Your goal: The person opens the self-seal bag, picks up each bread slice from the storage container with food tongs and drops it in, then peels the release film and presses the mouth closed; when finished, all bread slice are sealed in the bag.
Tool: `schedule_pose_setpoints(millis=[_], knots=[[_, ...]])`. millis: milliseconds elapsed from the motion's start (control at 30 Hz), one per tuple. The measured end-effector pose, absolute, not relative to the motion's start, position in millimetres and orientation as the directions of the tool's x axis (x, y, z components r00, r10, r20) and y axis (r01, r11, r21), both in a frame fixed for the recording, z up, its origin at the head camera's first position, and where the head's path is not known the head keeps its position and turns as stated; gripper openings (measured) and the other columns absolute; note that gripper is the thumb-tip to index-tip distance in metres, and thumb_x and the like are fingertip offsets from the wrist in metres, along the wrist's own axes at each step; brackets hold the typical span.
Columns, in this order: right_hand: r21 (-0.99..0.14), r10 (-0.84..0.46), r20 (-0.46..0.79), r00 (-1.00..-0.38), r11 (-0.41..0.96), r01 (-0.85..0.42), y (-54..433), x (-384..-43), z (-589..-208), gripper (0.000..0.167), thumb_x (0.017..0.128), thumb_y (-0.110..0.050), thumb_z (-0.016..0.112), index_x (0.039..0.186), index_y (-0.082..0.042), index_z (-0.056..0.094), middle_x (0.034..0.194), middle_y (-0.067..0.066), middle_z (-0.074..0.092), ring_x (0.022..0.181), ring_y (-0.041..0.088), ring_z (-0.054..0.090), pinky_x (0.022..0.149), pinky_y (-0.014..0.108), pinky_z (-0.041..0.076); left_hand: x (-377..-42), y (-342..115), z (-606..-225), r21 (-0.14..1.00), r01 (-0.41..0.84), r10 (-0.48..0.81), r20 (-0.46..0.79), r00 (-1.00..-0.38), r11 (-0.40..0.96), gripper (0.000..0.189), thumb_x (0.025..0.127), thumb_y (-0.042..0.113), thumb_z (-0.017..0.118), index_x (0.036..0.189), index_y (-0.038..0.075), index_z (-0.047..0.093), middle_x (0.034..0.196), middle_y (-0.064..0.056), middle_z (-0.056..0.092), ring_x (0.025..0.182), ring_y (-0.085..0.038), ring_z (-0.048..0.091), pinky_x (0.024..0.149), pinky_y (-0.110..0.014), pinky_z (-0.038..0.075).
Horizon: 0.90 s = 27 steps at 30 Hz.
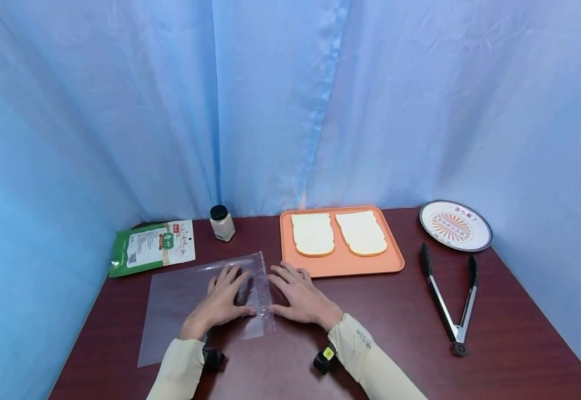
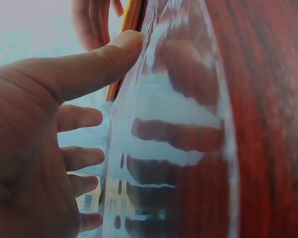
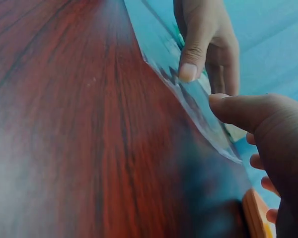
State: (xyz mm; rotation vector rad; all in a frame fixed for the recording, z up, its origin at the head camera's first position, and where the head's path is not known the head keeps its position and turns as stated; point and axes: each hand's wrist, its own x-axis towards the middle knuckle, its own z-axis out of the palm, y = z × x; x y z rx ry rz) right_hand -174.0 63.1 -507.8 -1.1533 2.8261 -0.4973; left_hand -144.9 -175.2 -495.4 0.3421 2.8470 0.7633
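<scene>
A clear plastic bag (image 1: 175,308) lies flat on the dark red table, its right end slightly raised and creased. My left hand (image 1: 224,297) is over the bag with fingers spread, its thumb (image 2: 102,69) right at the plastic near that end. Just to the right, my right hand (image 1: 300,294) has its fingers spread at the bag's right edge, the thumb (image 3: 238,110) close to the film. In the left wrist view the bag's glossy surface (image 2: 174,109) mirrors the left fingers. Neither hand curls round anything.
Behind the right hand, an orange tray (image 1: 340,268) holds two bread slices (image 1: 313,233). A green and white packet (image 1: 150,247) and a black-capped jar (image 1: 222,224) stand at the back left. Tongs (image 1: 455,316) and a patterned plate (image 1: 455,225) lie on the right. Blue curtains (image 1: 270,111) enclose the table.
</scene>
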Motion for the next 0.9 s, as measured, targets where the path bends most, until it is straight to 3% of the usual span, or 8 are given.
schedule_pose_setpoints(millis=[467,900], knots=[[-0.260,-0.709,0.045,-0.704,0.672,-0.694,49.8,-177.7,-518.3,0.064,0.098,-0.054,0.053,0.151,-0.020,0.044,0.161,0.004,0.039,0.154,0.030,0.026,0.115,0.058,0.031,-150.0,-172.7,-499.5,0.507,0.179,0.285,-0.138,-0.949,0.843,0.085,0.080,0.039,0.082,0.151,0.013,0.044,0.165,-0.020,0.026,0.156,-0.043,0.013,0.120,-0.072,0.012],[-0.162,-0.707,0.037,-0.706,0.693,-0.703,48.6,-176.1,-526.2,0.059,0.100,-0.057,0.048,0.148,-0.024,0.049,0.162,0.002,0.037,0.153,0.026,0.030,0.116,0.055,0.032,-147.1,-173.1,-506.4,0.469,0.214,0.270,-0.054,-0.961,0.857,0.072,0.082,0.040,0.080,0.143,0.012,0.055,0.160,-0.021,0.037,0.152,-0.045,0.024,0.117,-0.072,0.020]])
